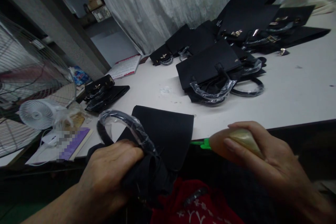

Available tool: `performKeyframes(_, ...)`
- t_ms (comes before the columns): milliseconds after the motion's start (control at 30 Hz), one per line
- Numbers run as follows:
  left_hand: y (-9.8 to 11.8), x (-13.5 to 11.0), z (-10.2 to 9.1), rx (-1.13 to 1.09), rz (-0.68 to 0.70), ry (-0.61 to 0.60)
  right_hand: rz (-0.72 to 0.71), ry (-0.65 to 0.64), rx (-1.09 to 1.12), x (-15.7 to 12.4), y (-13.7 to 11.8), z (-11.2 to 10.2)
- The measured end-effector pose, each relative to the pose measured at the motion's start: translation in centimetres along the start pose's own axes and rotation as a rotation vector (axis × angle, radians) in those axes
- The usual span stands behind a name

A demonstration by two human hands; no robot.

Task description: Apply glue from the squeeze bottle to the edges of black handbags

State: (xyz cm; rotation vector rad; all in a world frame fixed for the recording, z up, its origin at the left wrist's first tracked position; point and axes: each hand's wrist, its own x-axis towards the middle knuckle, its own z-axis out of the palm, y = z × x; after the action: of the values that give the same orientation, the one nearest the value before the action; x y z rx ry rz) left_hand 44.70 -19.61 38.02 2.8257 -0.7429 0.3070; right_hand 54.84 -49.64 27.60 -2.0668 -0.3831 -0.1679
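My left hand (109, 175) is closed around the edge of a black handbag (165, 136) that hangs over the near edge of the white table (296, 91). The bag's handle (123, 120), wrapped in clear plastic, arches up just above my fingers. In my right hand (262, 157) I grip a small yellowish squeeze bottle (244, 138). Its green nozzle (201, 144) points left at the bag's side edge and almost touches it.
A heap of several black handbags (217, 66) with plastic-wrapped handles lies across the table's middle and far right. Another bag (103, 94) lies at the left edge. A large wire fan (31, 87), a small white fan (38, 113) and papers (73, 143) sit at left. Red cloth (194, 199) covers my lap.
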Motion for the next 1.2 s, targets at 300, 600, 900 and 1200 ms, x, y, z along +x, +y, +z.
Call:
performKeyframes(300, 0.3, -0.1, -0.1, 0.013, -0.001, 0.012, 0.031, -0.014, -0.010, 0.1, 0.4, 0.1)
performKeyframes(600, 0.3, -0.1, 0.1, -0.005, 0.006, 0.025, 0.096, -0.043, -0.014, -0.2, 0.3, -0.4)
performKeyframes(900, 0.2, 0.2, 0.0, 0.018, 0.008, 0.036, 0.228, -0.001, 0.039, -0.5, -0.5, 0.0)
performKeyframes(1200, 0.6, 0.8, -0.3, 0.043, 0.003, 0.035, 0.346, -0.046, 0.165, -2.5, -2.5, 0.9)
